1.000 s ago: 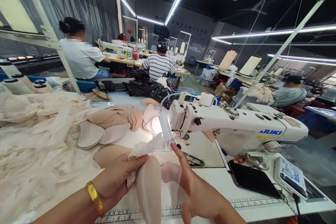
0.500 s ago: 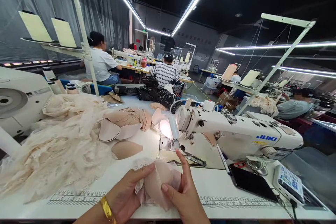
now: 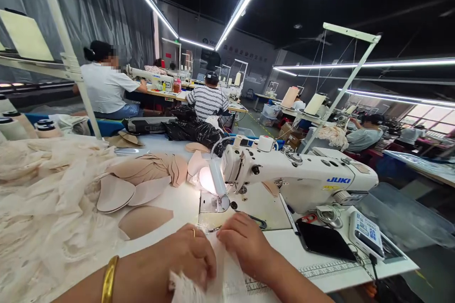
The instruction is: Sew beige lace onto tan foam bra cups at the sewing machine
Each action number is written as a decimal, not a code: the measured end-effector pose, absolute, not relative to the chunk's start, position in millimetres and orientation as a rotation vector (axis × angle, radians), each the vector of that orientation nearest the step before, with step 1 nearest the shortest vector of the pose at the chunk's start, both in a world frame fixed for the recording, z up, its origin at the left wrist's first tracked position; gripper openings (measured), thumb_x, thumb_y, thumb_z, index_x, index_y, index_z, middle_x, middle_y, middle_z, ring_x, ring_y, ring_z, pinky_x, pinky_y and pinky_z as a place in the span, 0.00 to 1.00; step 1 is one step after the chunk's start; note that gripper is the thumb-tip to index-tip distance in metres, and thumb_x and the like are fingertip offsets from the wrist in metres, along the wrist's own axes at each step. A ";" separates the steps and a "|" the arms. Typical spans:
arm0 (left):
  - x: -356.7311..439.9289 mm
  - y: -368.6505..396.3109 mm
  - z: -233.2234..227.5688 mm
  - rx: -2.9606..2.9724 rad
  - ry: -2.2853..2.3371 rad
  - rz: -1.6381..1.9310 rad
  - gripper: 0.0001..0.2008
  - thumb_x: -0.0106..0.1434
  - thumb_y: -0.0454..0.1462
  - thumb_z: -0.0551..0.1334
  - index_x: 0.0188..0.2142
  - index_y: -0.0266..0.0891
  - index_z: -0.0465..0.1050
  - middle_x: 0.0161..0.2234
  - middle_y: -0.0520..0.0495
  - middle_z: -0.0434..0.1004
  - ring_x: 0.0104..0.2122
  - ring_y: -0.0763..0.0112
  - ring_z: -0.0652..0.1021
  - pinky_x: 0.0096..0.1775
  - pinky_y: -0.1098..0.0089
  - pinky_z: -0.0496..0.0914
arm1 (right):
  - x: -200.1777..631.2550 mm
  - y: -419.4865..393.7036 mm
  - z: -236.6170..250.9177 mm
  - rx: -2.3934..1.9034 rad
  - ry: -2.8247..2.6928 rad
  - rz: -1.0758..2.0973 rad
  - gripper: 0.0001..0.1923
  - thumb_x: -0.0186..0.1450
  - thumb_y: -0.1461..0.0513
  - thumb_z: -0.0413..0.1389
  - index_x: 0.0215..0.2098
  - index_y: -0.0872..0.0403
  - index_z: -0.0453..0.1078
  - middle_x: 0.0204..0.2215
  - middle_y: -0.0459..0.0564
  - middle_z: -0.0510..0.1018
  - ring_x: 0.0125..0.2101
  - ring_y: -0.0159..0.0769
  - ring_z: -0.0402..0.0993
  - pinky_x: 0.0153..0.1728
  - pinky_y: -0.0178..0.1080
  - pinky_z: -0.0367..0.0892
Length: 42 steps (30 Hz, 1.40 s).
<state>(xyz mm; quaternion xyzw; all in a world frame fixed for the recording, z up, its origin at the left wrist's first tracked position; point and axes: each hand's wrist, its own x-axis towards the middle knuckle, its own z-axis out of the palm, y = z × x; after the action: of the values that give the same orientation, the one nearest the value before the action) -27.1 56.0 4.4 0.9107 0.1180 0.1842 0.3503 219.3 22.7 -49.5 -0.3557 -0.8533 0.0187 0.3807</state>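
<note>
My left hand [image 3: 177, 260], with a gold bangle on the wrist and a ring on one finger, is closed over a piece of white lace fabric [image 3: 216, 284] on the white sewing table [image 3: 284, 246]. My right hand [image 3: 241, 241] presses on the same piece from the right, fingers curled down. Both hands lie just in front of the needle plate [image 3: 213, 203] of a white JUKI sewing machine [image 3: 302, 177]. The beige cup seen earlier is hidden under my hands.
Beige foam cups [image 3: 138, 189] lie in a loose pile left of the machine, beside a heap of cream lace [image 3: 42, 208]. A black phone [image 3: 322, 241] and a control panel [image 3: 366, 234] sit to the right. Other people sit sewing at tables behind.
The cup and lace, first held up between my hands, have come down onto the table. Both hands now press flat on them, closer to the needle.
</note>
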 end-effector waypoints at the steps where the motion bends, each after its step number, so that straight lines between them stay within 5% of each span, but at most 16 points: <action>1: -22.2 64.7 4.6 2.557 0.235 0.420 0.08 0.57 0.31 0.69 0.26 0.43 0.73 0.42 0.56 0.83 0.43 0.65 0.80 0.54 0.61 0.67 | 226.9 35.0 -49.7 -0.871 -2.299 -0.155 0.10 0.73 0.69 0.52 0.41 0.49 0.72 0.37 0.47 0.83 0.38 0.38 0.75 0.41 0.41 0.66; 7: 7.5 110.6 -8.2 2.785 0.180 0.213 0.10 0.51 0.26 0.69 0.26 0.42 0.75 0.46 0.53 0.81 0.42 0.64 0.79 0.55 0.55 0.61 | 262.8 74.8 -67.0 -1.242 -2.342 -0.436 0.14 0.64 0.76 0.53 0.33 0.51 0.70 0.29 0.46 0.78 0.32 0.38 0.69 0.36 0.39 0.61; 11: 9.7 119.8 -12.6 2.807 0.285 0.189 0.16 0.45 0.21 0.65 0.28 0.43 0.75 0.48 0.53 0.80 0.43 0.59 0.77 0.52 0.53 0.63 | 270.0 71.1 -62.3 -1.344 -2.253 -0.417 0.15 0.65 0.75 0.53 0.42 0.53 0.73 0.34 0.53 0.80 0.38 0.45 0.70 0.41 0.44 0.63; 17: 8.0 115.8 -17.8 2.739 0.318 0.324 0.13 0.49 0.24 0.66 0.28 0.44 0.74 0.48 0.54 0.78 0.45 0.58 0.75 0.52 0.57 0.63 | 251.9 64.9 -50.6 -1.129 -2.418 0.014 0.14 0.67 0.74 0.53 0.43 0.50 0.71 0.42 0.46 0.84 0.41 0.38 0.75 0.44 0.40 0.66; 31: 12.4 110.1 -22.0 2.690 0.351 0.426 0.09 0.57 0.27 0.63 0.28 0.44 0.72 0.43 0.55 0.78 0.37 0.66 0.74 0.52 0.58 0.56 | 251.8 65.6 -59.4 -1.235 -2.305 -0.018 0.21 0.66 0.74 0.55 0.52 0.49 0.74 0.49 0.49 0.85 0.48 0.43 0.76 0.50 0.46 0.70; 42: 14.7 110.9 -28.3 2.713 0.409 0.543 0.12 0.52 0.23 0.62 0.25 0.42 0.68 0.38 0.56 0.79 0.38 0.62 0.70 0.48 0.60 0.56 | 252.7 65.8 -62.1 -1.303 -2.268 -0.006 0.22 0.65 0.74 0.53 0.52 0.50 0.74 0.52 0.50 0.84 0.50 0.46 0.76 0.53 0.50 0.69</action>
<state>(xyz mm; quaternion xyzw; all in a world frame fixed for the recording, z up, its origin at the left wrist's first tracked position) 14.7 110.9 -28.3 0.9557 0.1440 0.1913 0.1715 252.7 65.8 -62.1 -0.4811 -0.8372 -0.0022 0.2601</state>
